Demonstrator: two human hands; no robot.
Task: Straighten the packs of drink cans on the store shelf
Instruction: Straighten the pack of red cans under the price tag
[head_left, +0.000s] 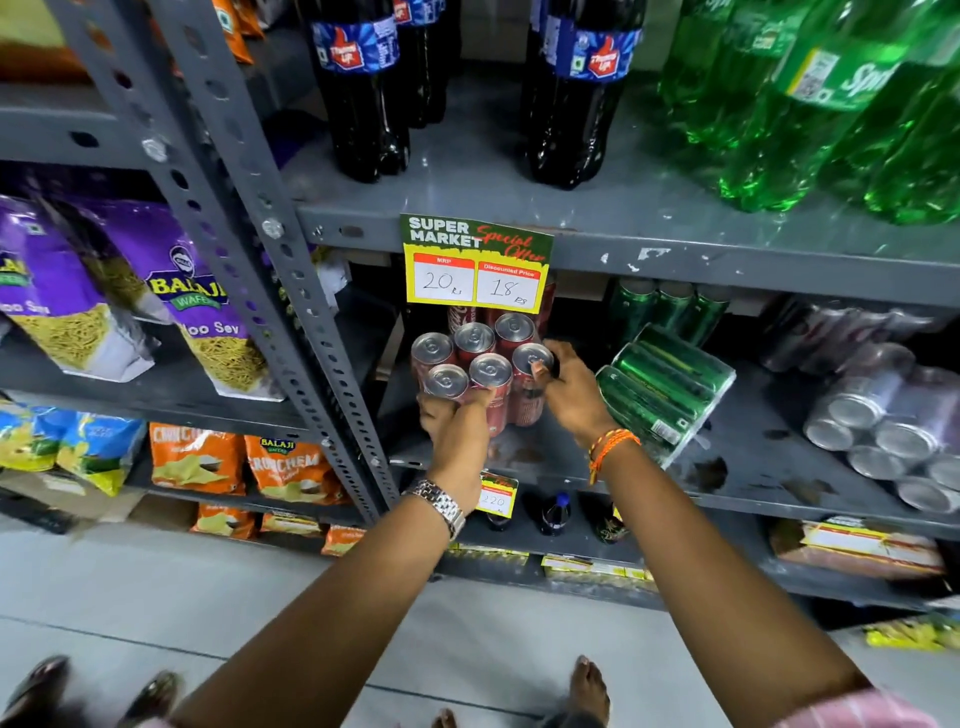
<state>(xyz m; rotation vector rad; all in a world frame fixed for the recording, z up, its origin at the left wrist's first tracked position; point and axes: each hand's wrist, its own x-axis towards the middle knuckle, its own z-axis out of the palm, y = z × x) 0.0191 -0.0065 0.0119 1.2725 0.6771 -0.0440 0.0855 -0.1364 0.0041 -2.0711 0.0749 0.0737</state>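
Both hands grip the red six-pack of cola cans (480, 371) at the front left of the middle shelf (753, 467): left hand (457, 423) wraps the front lower corner, right hand (563, 397) clamps its right side. Risk: shrink-wrap slips and the pack tips off the edge. Pushing it right could knock the green can pack (662, 387), tilted just beside.
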